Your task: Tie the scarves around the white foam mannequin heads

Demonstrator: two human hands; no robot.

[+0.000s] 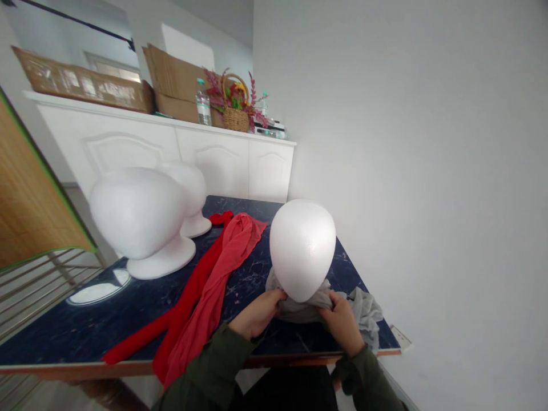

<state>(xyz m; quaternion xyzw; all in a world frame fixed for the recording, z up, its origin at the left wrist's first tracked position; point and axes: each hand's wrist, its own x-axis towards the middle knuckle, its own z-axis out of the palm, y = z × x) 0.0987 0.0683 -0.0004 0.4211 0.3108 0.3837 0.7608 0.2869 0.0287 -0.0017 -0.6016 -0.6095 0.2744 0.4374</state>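
Note:
A white foam mannequin head (302, 245) stands near the front right of the dark marble table (85, 325). A grey scarf (363, 311) is wrapped round its neck and trails to the right. My left hand (257, 313) is closed on the grey cloth at the left of the neck. My right hand (342, 322) grips the cloth at the right of the neck. Beside them two red scarves (205, 285) lie stretched along the table, their ends hanging over the front edge.
Two more white foam heads (137, 211) stand at the table's left rear. A white sideboard (214, 157) behind carries cardboard boxes, a water bottle (202, 103) and a flower basket (236, 111). A white wall runs along the right. A metal rack (34, 285) is at left.

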